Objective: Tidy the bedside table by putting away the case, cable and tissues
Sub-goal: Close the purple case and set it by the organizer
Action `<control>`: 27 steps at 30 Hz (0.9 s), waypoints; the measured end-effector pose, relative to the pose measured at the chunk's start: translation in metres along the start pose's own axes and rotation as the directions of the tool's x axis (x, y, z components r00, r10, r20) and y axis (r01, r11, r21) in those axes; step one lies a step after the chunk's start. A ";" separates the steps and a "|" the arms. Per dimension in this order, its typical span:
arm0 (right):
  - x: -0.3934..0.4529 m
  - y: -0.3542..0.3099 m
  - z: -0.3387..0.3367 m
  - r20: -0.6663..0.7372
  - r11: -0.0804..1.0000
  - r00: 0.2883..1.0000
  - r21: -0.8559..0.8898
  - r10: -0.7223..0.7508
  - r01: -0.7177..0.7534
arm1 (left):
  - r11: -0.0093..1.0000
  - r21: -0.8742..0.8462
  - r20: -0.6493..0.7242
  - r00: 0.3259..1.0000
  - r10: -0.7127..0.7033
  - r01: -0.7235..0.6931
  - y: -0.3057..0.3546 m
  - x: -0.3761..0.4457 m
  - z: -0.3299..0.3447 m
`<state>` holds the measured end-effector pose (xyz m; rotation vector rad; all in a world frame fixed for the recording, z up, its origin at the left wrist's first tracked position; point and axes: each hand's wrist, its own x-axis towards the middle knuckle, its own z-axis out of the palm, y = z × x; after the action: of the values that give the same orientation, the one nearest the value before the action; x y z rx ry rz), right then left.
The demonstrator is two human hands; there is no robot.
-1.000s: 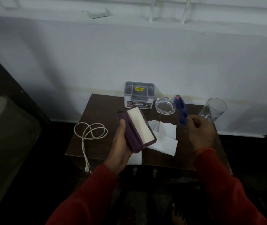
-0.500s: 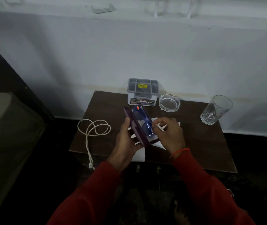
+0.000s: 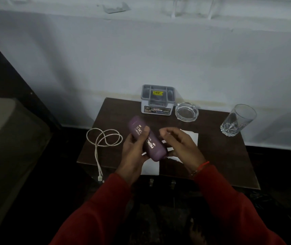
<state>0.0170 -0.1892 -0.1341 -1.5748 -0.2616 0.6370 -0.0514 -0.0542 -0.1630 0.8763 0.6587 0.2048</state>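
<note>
Case (image 3: 147, 138) closed, long axis from 11 to 5 o'clock above my tabletop (image 3: 220, 156); my left hand (image 3: 134, 151) grips it, right hand (image 3: 178, 144) loosely curled at its 3 o'clock side.

On the purple case (image 3: 147, 138), pale lettering is printed along its length; "PRINC" can be read near one end, and the rest is partly covered by a thumb and too blurred to be made out. On the front of the grey organiser (image 3: 158, 99), a label strip is carried on which "OPEL" can be read at the right; the small figures beside it are illegible. A yellow sticker (image 3: 157, 93) is seen inside the organiser, its print too small to be read.
</note>
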 end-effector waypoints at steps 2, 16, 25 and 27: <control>-0.002 0.001 0.001 0.074 0.999 0.997 -0.040 -0.001 0.004 | 1.000 0.016 -0.010 1.000 -0.017 0.017 0.001 0.000 -0.002; 0.044 0.010 -0.016 -0.253 0.993 0.966 0.098 -0.045 0.072 | 0.981 0.192 -0.130 0.991 -0.011 0.036 0.010 -0.002 -0.003; 0.126 0.015 -0.026 -0.408 0.997 0.911 -0.023 0.062 -0.078 | 0.985 0.157 -0.246 0.969 -0.030 0.071 0.020 0.007 -0.010; 0.134 0.013 -0.026 -0.392 0.991 0.915 -0.041 0.098 -0.124 | 0.983 0.173 -0.256 0.967 -0.010 0.056 0.022 0.007 -0.011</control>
<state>0.1377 -0.1418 -0.1792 -1.7505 0.1080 0.3906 -0.0506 -0.0303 -0.1537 1.0204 0.9416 0.2326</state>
